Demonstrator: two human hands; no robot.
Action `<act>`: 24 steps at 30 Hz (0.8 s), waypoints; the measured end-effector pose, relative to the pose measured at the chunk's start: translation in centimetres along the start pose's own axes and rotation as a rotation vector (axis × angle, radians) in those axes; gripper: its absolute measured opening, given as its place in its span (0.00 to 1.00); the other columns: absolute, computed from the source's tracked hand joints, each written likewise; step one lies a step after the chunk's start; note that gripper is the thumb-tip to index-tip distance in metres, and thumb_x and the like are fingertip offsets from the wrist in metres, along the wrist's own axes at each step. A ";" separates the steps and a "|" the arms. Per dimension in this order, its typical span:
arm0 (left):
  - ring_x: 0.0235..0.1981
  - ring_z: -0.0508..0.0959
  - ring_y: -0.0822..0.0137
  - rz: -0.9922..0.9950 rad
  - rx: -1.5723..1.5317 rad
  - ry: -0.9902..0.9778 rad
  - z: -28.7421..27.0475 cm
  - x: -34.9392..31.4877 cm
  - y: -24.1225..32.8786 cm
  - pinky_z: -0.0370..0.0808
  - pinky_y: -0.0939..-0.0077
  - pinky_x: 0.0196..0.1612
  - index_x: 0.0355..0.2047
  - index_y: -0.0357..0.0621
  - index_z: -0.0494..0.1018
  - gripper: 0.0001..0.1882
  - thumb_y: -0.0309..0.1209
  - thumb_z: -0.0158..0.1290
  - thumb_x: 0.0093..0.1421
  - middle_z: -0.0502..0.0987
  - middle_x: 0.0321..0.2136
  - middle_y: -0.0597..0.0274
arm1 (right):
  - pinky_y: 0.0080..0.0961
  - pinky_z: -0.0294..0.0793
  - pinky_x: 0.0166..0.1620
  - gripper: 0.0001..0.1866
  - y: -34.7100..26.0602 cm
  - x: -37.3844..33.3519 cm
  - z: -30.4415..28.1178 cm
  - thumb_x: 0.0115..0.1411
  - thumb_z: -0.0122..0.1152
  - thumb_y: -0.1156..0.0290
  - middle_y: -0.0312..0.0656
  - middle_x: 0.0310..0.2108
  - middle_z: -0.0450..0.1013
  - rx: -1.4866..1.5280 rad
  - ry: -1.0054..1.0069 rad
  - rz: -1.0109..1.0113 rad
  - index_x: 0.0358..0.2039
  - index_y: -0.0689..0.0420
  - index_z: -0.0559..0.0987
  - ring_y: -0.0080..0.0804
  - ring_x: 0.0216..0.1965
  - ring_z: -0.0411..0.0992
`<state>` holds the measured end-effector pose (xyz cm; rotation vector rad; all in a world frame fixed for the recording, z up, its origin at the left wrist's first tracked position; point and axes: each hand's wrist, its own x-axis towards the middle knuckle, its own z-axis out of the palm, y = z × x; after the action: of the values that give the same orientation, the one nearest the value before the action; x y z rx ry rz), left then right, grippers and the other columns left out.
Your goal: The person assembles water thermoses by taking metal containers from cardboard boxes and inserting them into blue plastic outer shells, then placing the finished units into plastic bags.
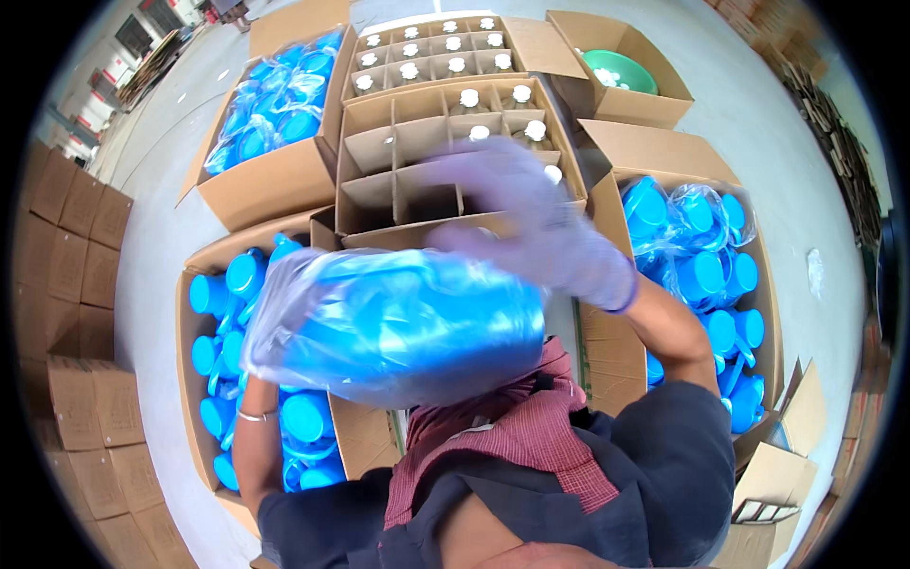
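A large blue plastic vessel in a clear bag (417, 327), perhaps one or several jugs, is held up in front of my body. My left forearm (258, 431) reaches up to its left end, where my left hand is hidden behind the bag. The bag appears to rest on that hand. My right hand (540, 223), in a pale purple glove, is blurred by motion. Its fingers are apart, above the bag's upper right edge and over the divided carton (460, 228). White-capped bottles (536, 133) stand in some of that carton's compartments; several left compartments hold none.
Open cartons of blue jugs stand left (190, 379), right (773, 313) and far left (256, 204). Behind is another divided carton (431, 71) of bottles. A green bowl (645, 76) with white caps sits in a far-right carton. Stacked boxes (81, 228) line the left.
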<state>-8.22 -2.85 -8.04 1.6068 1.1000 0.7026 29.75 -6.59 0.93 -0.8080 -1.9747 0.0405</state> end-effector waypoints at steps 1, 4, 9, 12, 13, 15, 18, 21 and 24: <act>0.45 0.79 0.63 -0.026 -0.062 0.009 0.1 -0.2 -1.7 0.78 0.67 0.49 0.50 0.37 0.73 0.19 0.31 0.57 0.59 0.79 0.44 0.54 | 0.35 0.74 0.46 0.19 1.5 -3.8 -2.1 0.51 0.69 0.70 0.43 0.42 0.75 0.081 -0.025 0.353 0.44 0.59 0.78 0.41 0.42 0.75; 0.45 0.79 0.63 -0.061 -0.280 0.015 2.4 0.7 -5.7 0.78 0.67 0.49 0.50 0.37 0.73 0.19 0.31 0.57 0.59 0.78 0.44 0.54 | 0.30 0.73 0.49 0.14 2.8 -12.7 -3.6 0.56 0.63 0.75 0.44 0.44 0.74 0.456 -0.061 0.666 0.44 0.58 0.79 0.37 0.45 0.74; 0.45 0.78 0.63 -0.086 -0.545 0.075 5.7 1.6 -9.7 0.77 0.67 0.50 0.51 0.36 0.73 0.19 0.30 0.57 0.60 0.78 0.45 0.54 | 0.31 0.71 0.53 0.15 3.5 -11.1 -5.7 0.56 0.56 0.76 0.41 0.50 0.73 0.171 -0.364 0.250 0.45 0.54 0.81 0.38 0.50 0.71; 0.46 0.78 0.63 -0.091 -0.585 0.066 5.7 2.5 -10.5 0.77 0.68 0.50 0.51 0.36 0.72 0.19 0.30 0.56 0.60 0.78 0.46 0.54 | 0.34 0.71 0.54 0.21 4.2 -9.7 -6.3 0.53 0.58 0.69 0.36 0.46 0.71 -0.186 -0.482 -0.140 0.51 0.47 0.76 0.33 0.48 0.70; 0.46 0.78 0.63 -0.090 -0.600 0.073 5.6 2.5 -10.7 0.77 0.68 0.50 0.51 0.36 0.72 0.19 0.30 0.56 0.60 0.78 0.46 0.54 | 0.34 0.71 0.54 0.23 4.0 -8.4 -6.3 0.53 0.58 0.67 0.35 0.46 0.70 -0.334 -0.509 -0.302 0.52 0.44 0.75 0.32 0.48 0.70; 0.46 0.78 0.63 -0.098 -0.614 0.080 5.6 2.1 -11.0 0.77 0.68 0.50 0.52 0.36 0.72 0.19 0.29 0.56 0.61 0.77 0.46 0.54 | 0.35 0.72 0.50 0.26 3.1 -4.8 -6.5 0.52 0.61 0.66 0.35 0.47 0.68 -0.400 -0.499 -0.487 0.54 0.38 0.74 0.32 0.48 0.70; 0.46 0.78 0.64 -0.103 -0.646 0.113 5.7 1.4 -11.9 0.77 0.68 0.51 0.52 0.36 0.72 0.19 0.29 0.56 0.61 0.77 0.47 0.54 | 0.37 0.72 0.50 0.22 2.7 -2.6 -5.3 0.52 0.60 0.64 0.36 0.43 0.68 -0.265 -0.452 -0.616 0.51 0.39 0.75 0.34 0.47 0.70; 0.47 0.77 0.64 -0.110 -0.678 0.108 6.3 1.5 -12.7 0.77 0.69 0.51 0.52 0.35 0.72 0.19 0.29 0.55 0.61 0.77 0.47 0.54 | 0.38 0.72 0.48 0.19 2.2 -3.7 -5.7 0.54 0.60 0.60 0.36 0.40 0.68 -0.317 -0.608 -0.366 0.48 0.42 0.75 0.34 0.46 0.70; 0.47 0.77 0.64 -0.108 -0.703 0.111 6.5 0.7 -13.9 0.77 0.69 0.51 0.53 0.35 0.71 0.19 0.28 0.55 0.61 0.77 0.48 0.54 | 0.39 0.71 0.47 0.17 4.7 -8.7 -4.6 0.56 0.59 0.56 0.39 0.38 0.71 -0.183 -0.534 -0.038 0.44 0.47 0.74 0.37 0.43 0.72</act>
<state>-6.69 -4.03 -23.24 0.9122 0.8703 0.9801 38.57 -9.08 -4.98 -0.9475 -2.5242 0.0581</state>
